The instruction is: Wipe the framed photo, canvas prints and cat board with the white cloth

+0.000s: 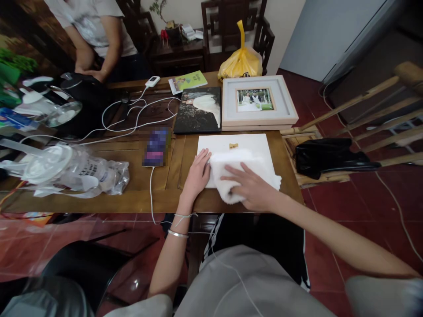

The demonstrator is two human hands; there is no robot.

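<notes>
A white flat panel (257, 145) with a small gold-coloured fitting (233, 145) lies near the front edge of the wooden table. My left hand (199, 171) rests on the panel's left edge, fingers stretched out and close together, holding nothing. Over the panel's middle and lower right is a fluffy white cloth (226, 174). My right hand (251, 187) presses on this cloth, its fingers spread over the top and its thumb tucked into a fold. Much of the panel is hidden under the cloth and hand.
Behind the panel are a dark photo panel (198, 110) and a framed photo (286, 101), with a yellow bag (241, 64) beyond. A phone (155, 147), cables and a bagged cup (76, 167) lie left. Someone (99, 35) sits opposite; a wooden chair (363, 101) stands right.
</notes>
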